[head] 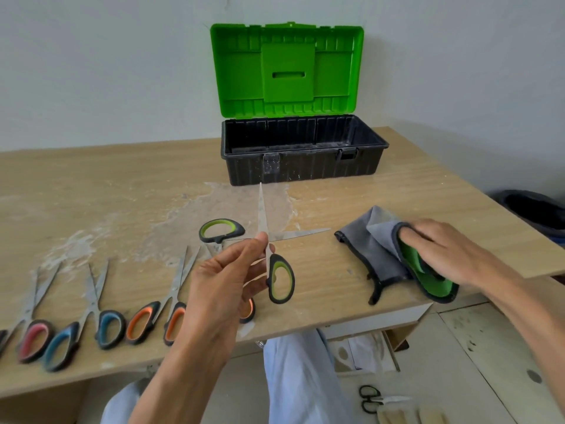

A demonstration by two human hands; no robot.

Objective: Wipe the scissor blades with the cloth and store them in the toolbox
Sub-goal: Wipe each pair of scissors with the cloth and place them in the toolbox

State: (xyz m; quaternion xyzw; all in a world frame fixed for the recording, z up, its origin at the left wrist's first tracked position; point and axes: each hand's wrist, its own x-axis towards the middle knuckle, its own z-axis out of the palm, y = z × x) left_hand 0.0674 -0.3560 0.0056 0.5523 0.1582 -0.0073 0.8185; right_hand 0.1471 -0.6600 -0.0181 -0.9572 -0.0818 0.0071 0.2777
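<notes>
The green-handled scissors (pixel 275 259) are held over the middle of the wooden table (pixel 107 185), spread wide open: one blade points to 12 o'clock, the other to about 3 o'clock, one handle loop sits at 10 o'clock from the pivot and the other hangs at 6 o'clock. The left hand (pixel 223 270) pinches them at the pivot between thumb and fingertips, the remaining fingers loosely bent below. At 3 o'clock from the scissors, apart from the blade tip, lies the cloth (pixel 367 243) (grey on one face, green on the other, with a dark hem), folded on the table near its front edge. The right hand (pixel 443 249) lies palm down on it with its fingers curled into a fold, taking hold of the fabric. At 12 o'clock stands the toolbox (pixel 305 166), a black tub with its green lid (pixel 287 71) raised upright against the wall; what lies inside cannot be made out. White dusty smears (pixel 171 215) cover the table between the box and the hands. At 8 o'clock, along the near edge, more pairs lie in a row with blades pointing away: pink-handled scissors (pixel 30 338), blue-handled scissors (pixel 91 298) and orange-handled scissors (pixel 174 290), and a further orange handle (pixel 249 310) peeks from behind the left hand. At 5 o'clock, down on the tiled floor, lie black scissors (pixel 371 399).
</notes>
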